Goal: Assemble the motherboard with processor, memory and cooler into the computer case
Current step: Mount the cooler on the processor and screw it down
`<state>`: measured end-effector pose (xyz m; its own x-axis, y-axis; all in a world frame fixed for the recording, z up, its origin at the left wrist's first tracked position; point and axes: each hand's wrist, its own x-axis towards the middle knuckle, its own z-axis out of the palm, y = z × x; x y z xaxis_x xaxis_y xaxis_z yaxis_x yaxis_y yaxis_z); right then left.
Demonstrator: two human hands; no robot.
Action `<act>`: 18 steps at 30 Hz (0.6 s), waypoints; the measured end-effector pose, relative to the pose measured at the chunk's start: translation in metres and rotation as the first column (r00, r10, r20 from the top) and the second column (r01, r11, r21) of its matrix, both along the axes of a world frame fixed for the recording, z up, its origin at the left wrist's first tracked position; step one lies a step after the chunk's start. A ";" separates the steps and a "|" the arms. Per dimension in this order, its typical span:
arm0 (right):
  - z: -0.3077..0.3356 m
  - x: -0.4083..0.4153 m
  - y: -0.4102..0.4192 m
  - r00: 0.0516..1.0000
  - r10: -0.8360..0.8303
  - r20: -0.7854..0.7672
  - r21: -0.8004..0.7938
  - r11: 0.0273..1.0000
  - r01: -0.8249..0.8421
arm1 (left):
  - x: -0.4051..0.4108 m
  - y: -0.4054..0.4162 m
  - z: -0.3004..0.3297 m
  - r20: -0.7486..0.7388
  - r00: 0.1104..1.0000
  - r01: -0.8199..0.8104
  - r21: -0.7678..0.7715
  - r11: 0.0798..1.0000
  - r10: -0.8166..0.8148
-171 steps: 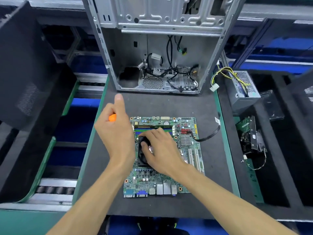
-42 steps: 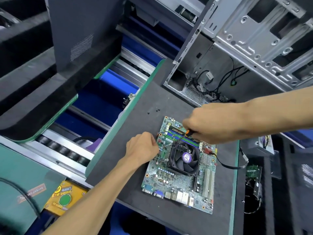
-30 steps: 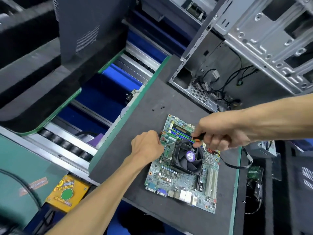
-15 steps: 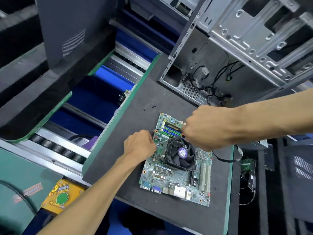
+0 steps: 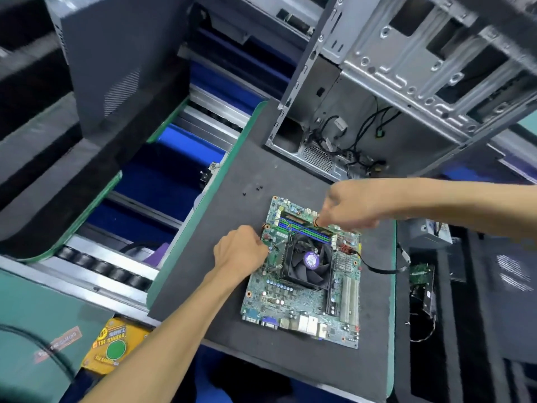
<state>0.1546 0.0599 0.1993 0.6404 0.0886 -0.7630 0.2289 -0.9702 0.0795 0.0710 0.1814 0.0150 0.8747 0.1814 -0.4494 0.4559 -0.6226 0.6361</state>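
Note:
The green motherboard (image 5: 290, 301) lies flat on the dark foam pad (image 5: 232, 170), with the black cooler fan (image 5: 309, 261) and the memory sticks (image 5: 302, 228) mounted on it. My left hand (image 5: 238, 248) is curled at the board's left edge beside the cooler, and its fingertips are hidden. My right hand (image 5: 348, 207) grips a screwdriver (image 5: 316, 221) with an orange and black handle above the memory sticks. The screwdriver's tip is hard to see. The open metal computer case (image 5: 406, 82) stands behind the board, with loose cables inside.
Three small black screws (image 5: 257, 189) lie on the pad left of the board. A black cable (image 5: 377, 269) runs off the board's right side. A power supply (image 5: 427, 231) and a small green board (image 5: 420, 274) sit to the right. A dark side panel (image 5: 116, 53) stands at the left.
The screwdriver has passed from my left hand to my right. Over the last second the right hand shifted slightly back over the memory sticks, while the left stayed at the board's edge.

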 end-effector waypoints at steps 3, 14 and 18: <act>0.014 -0.026 -0.019 0.874 0.324 0.362 0.097 0.919 -0.381 | -0.001 -0.001 -0.001 0.008 1.000 -0.009 0.014 1.000 0.009; -0.049 -0.122 -0.077 0.890 -0.311 0.333 0.561 0.824 0.078 | -0.002 0.000 -0.002 0.013 1.000 -0.005 0.002 1.000 0.005; -0.044 -0.121 -0.071 0.819 -0.150 0.555 0.458 0.876 -0.150 | -0.002 0.000 -0.003 0.020 1.000 -0.002 0.004 1.000 0.002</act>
